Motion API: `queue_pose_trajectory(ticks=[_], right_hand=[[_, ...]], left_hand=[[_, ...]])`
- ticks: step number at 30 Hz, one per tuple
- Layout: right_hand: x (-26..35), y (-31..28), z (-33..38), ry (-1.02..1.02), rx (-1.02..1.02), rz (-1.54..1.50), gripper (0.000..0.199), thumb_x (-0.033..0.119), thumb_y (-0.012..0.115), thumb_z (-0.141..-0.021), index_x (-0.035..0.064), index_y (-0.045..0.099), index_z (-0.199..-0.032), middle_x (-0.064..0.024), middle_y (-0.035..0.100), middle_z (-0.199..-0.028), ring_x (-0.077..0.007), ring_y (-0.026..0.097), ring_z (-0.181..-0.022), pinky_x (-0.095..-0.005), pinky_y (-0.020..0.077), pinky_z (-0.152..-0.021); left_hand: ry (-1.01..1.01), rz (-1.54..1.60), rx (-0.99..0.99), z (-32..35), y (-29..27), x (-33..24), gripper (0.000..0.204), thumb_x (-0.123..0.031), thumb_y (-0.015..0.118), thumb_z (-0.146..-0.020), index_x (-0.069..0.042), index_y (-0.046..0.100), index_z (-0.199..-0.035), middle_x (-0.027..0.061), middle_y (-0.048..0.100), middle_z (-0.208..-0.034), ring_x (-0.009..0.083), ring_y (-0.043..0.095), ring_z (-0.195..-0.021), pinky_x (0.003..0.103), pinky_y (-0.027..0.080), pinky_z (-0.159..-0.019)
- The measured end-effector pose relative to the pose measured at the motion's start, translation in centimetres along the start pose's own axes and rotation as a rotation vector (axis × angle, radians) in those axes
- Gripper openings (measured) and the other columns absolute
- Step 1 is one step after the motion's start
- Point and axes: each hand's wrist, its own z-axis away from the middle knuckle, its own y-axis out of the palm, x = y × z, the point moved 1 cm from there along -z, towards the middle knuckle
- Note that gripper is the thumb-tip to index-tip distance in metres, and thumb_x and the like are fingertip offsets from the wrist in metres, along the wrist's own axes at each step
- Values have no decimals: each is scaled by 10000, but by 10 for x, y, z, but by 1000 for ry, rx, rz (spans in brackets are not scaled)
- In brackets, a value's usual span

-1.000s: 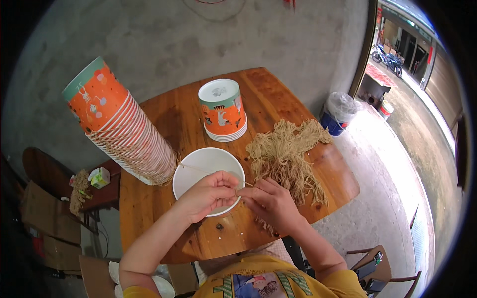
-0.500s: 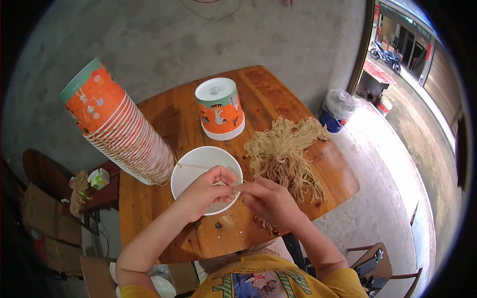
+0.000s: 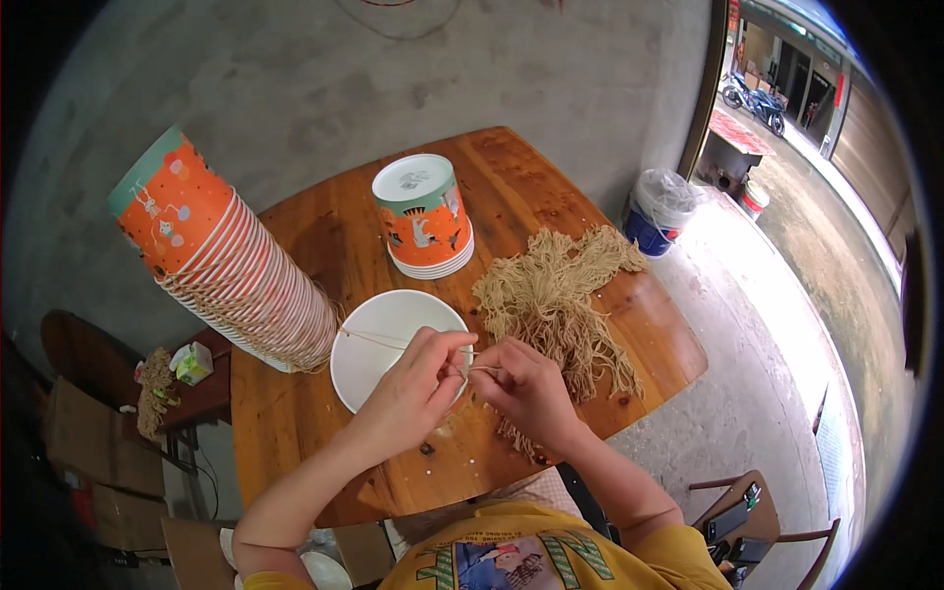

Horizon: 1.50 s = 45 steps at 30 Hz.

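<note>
Over the right side of a white paper bucket (image 3: 369,364), my left hand (image 3: 425,379) pinches a thin tan string (image 3: 379,339). The string runs across the bucket's opening toward a tall leaning stack of orange and green paper buckets (image 3: 251,261), which has many strands wound about it. Close beside the left hand, my right hand (image 3: 526,388) has its fingers closed on the same string, a short end showing between the hands. A heap of loose tan strings (image 3: 560,305) lies on the table just beyond my right hand.
A shorter upside-down bucket stack (image 3: 428,221) stands at the back of the wooden table (image 3: 511,182). A lined blue pail (image 3: 654,226) is on the floor at right. Below it, a chair (image 3: 742,521) holds dark objects. Cardboard boxes (image 3: 103,433) stand at left.
My left hand has turned more palm-down and its fingers have drawn together on the string. My right fingers have curled in closer. The whole view has shifted slightly.
</note>
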Motion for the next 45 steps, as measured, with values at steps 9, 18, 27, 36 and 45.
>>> queue_pose_trajectory(ticks=[9, 18, 27, 36, 45], right_hand=[[-6, 11, 7, -183, -139, 116, 149, -2, 713, -759, 65, 614, -846, -53, 576, -758, -201, 531, -628, -305, 446, -558], [-8, 21, 13, -371, -251, 373, 304, 6, 743, -707, 116, 575, -935, -28, 573, -777, -227, 558, -655, -329, 474, -548], [-9, 22, 13, -408, -265, 400, 317, 11, 755, -701, 115, 571, -938, -27, 566, -776, -227, 555, -651, -310, 465, -538], [-7, 21, 16, 99, -166, -207, 112, 28, 690, -841, 59, 597, -894, 11, 541, -744, -65, 499, -646, -209, 404, -571], [-12, 21, 14, 332, -120, -430, 91, 90, 666, -907, 66, 595, -959, 12, 554, -771, -46, 519, -668, -231, 450, -592]], left_hand=[[-21, -117, 17, -2, 1, 0, 131, 7, 602, -851, -6, 559, -974, 111, 442, -1063, 211, 578, -887, 326, 506, -782], [62, -321, -164, 8, 9, -7, 95, -1, 619, -857, -13, 569, -936, 105, 596, -843, 255, 631, -763, 338, 513, -683], [-143, 52, -195, 6, 11, 1, 86, -15, 603, -885, -20, 545, -949, 98, 606, -857, 216, 628, -766, 329, 507, -690], [-238, 285, -119, 5, 11, 14, 199, -34, 605, -902, -37, 479, -1055, 64, 637, -908, 151, 631, -866, 302, 502, -823], [-248, 319, -87, 2, 9, 12, 327, 27, 591, -907, -37, 441, -1191, 27, 599, -910, 87, 565, -870, 252, 451, -829]])
